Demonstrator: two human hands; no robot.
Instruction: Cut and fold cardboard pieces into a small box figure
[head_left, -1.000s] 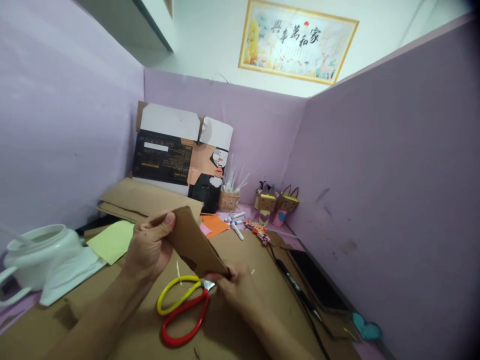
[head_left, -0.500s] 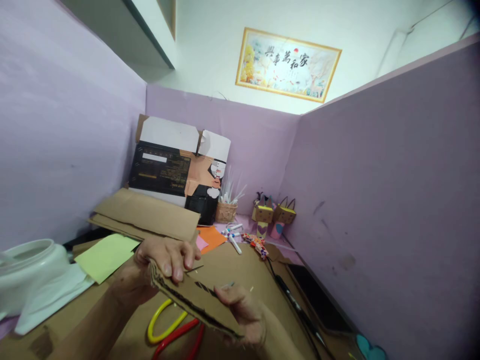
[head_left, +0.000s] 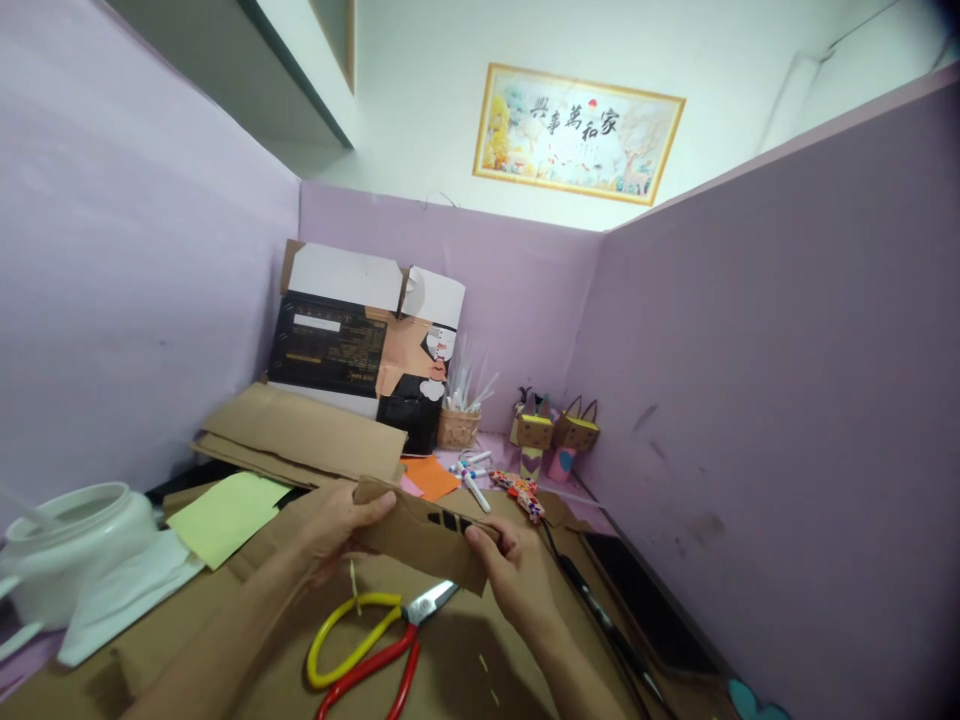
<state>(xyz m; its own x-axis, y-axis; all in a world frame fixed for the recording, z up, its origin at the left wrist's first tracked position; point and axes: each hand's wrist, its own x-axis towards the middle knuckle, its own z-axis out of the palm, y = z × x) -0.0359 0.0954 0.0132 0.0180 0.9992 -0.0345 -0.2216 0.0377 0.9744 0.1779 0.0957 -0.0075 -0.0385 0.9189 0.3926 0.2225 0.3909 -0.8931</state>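
Observation:
A small brown cardboard piece (head_left: 420,543) with dark printed marks is held up over the table between both hands. My left hand (head_left: 349,525) pinches its left end, thumb on the near face. On the right end, my right hand (head_left: 510,560) is closed with its thumb against the face; the fingers behind are partly hidden. Below the cardboard lie scissors (head_left: 409,640) with one yellow and one red handle, their blade tips pointing to the upper right. Thin yellowish scraps (head_left: 484,663) lie on the brown work surface to the right of the scissors.
Folded cardboard sheets (head_left: 300,430) and yellow-green paper (head_left: 225,515) lie at left, beside a white pot (head_left: 82,540). Behind are a flattened box (head_left: 330,340), a basket of white sticks (head_left: 459,428), markers (head_left: 476,490) and cardboard figures (head_left: 534,435). A dark tablet-like slab (head_left: 645,600) lies right.
Both hands have turned the cardboard piece so its face now points toward me, with its layered edge no longer showing. The scissors' blades have come into view beneath it.

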